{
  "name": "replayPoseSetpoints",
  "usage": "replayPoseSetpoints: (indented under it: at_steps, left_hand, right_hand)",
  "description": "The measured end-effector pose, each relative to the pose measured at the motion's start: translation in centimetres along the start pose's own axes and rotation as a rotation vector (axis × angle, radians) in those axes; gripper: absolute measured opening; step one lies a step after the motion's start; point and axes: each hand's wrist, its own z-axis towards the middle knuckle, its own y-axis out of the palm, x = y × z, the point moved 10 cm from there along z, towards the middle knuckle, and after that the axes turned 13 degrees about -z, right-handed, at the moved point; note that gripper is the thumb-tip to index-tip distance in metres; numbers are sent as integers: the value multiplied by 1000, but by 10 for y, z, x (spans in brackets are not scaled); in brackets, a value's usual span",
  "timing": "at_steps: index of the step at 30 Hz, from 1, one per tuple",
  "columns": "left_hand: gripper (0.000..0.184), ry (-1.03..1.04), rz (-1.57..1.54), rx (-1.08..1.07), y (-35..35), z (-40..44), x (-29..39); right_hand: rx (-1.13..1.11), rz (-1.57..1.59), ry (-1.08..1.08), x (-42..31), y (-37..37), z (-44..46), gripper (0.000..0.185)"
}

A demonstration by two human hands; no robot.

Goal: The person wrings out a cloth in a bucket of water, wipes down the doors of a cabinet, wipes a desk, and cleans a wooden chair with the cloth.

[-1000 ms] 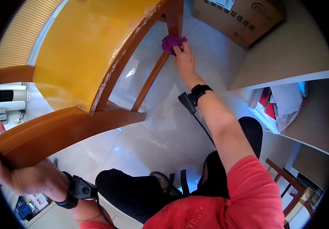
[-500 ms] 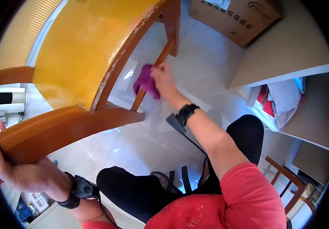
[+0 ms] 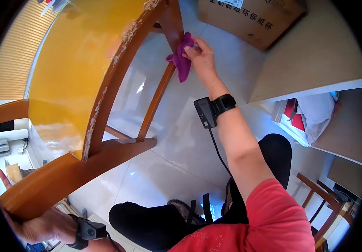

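A wooden chair [image 3: 59, 185] is tilted in front of me, its yellow seat panel [image 3: 71, 71] facing up at the left. Rough, flaking patches run along the seat's edge. My left hand [image 3: 42, 228] is wrapped round the thick curved end of the chair frame at the lower left; one fingertip shows on its far side. Pinched in my right hand [image 3: 202, 61] is a purple cloth [image 3: 182, 65], which rests against a chair leg where the thin crossbar [image 3: 158, 98] joins it. Each wrist wears a black strap with a small device.
A cardboard box [image 3: 248, 21] stands on the tiled floor [image 3: 181, 155] at the back. To the right is a cabinet [image 3: 311, 54] with papers and a white bag [image 3: 313, 115] inside. Another wooden chair [image 3: 323, 197] stands at the lower right. My knees are close below.
My right hand has moved up and away with the cloth, from the crossbar to the leg joint. The left hand and the chair end it grips have shifted lower.
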Motion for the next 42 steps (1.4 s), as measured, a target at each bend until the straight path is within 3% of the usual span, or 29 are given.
replayPoseSetpoints:
  at_steps: [3,6,9,12,18,24,27,30,33,36,38,41,42]
  left_hand:
    - [53,-38,-25,-46,-11,11,-10]
    - [46,-75,23,56,4,-8,3]
    - [48,-45,29,17,0,-4,-1]
    - [49,-70,27,-14,-5,1,-7]
    - [31,-11,-37,-99,-1,12,-2]
    - [24,138,-168,-142,39,-2,24]
    - [23,120,-195,-163,39,-2,23]
    - [22,88,-226,-156,36,2,19]
    - [22,104,-220,-156,36,-3,20]
    - [22,107,-209,-160,32,0,21]
    - [21,117,-200,-174,33,1,21]
    - [22,133,-191,-195,36,1,22]
    - [22,149,-189,-212,36,4,22]
  right_hand:
    - [223,434,447,48,-17,-17,36]
    - [149,714,264,-8,-19,-18,33]
    - [83,476,-88,-90,-9,-10,32]
    - [-65,301,-346,-112,10,6,33]
    - [-194,-4,-124,-69,19,17,40]
    - [25,-641,-350,-44,20,26,35]
    - [94,-678,-217,7,9,18,32]
    - [211,-952,-235,46,-2,15,35]
    - [164,-1,541,124,-9,8,25]
    - [107,690,460,86,2,-14,20]
    - [-64,220,127,79,4,0,17]
    - [-153,-490,25,148,11,33,19]
    - [-251,-610,72,132,16,34,21]
